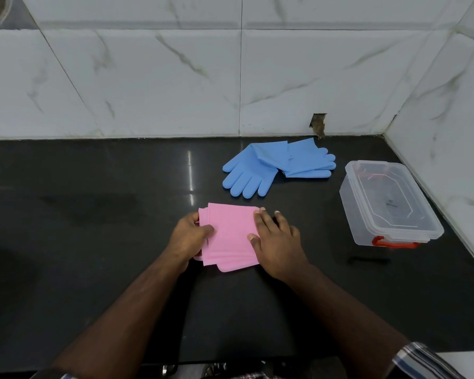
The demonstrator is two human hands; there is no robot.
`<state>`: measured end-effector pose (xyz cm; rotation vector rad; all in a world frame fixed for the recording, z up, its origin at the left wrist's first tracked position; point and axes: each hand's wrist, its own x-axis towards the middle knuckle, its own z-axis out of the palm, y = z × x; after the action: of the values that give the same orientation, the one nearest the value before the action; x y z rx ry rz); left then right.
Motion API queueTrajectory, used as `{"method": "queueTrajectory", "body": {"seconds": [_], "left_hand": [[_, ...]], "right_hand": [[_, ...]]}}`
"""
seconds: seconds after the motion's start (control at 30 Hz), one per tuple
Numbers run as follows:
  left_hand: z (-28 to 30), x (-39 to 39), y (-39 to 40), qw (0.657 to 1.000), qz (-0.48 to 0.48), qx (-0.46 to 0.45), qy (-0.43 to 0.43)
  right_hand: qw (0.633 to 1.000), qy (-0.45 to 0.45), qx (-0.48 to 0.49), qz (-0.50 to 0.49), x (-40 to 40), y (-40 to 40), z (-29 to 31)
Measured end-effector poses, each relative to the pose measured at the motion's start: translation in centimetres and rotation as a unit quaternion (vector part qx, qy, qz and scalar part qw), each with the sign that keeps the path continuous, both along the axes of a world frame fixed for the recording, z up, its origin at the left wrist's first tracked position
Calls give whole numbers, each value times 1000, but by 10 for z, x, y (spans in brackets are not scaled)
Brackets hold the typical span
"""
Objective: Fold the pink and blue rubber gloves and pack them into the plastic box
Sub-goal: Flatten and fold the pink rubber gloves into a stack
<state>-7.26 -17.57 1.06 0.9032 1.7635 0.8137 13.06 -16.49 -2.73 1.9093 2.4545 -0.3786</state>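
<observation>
The pink gloves (230, 236) are lying folded into a flat stack in the middle of the frame, on the black counter (93, 242). The left hand (188, 237) is holding the stack's left edge, with fingers curled around it and the thumb on top. The right hand (275, 242) is pressing down on the right edge with straight fingers (flat and holding nothing). The blue gloves (277, 166) are lying unfolded higher up, a little to the right, near the wall. The plastic box (389, 203) is sitting at the right of the frame with its lid on and a red latch (393, 242) facing the bottom.
</observation>
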Motion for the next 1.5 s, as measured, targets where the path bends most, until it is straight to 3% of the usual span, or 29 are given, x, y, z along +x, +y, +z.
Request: {"method": "queueTrajectory", "body": {"seconds": [0.2, 0.37, 0.5, 0.77, 0.93, 1.17, 1.5], "left_hand": [[-3, 2, -1, 1000, 9, 3, 0], [-8, -2, -2, 1000, 19, -4, -19], [-9, -2, -1, 999, 32, -5, -29], [-2, -14, 7, 1000, 0, -8, -19], [-1, -29, 13, 998, -1, 38, 56], [-2, -30, 19, 988, -17, 51, 146], [-14, -32, 23, 989, -3, 60, 133]], "right_hand": [[999, 13, 34, 32, -1, -7, 1], [998, 36, 4, 45, 2, -7, 1], [997, 2, -27, 72, 2, -3, 3], [989, 128, 23, 73, -15, -4, 28], [976, 177, -55, 111, -37, -9, 30], [972, 182, -71, 128, -44, -13, 16], [946, 311, 58, 69, -55, -24, 21]]}}
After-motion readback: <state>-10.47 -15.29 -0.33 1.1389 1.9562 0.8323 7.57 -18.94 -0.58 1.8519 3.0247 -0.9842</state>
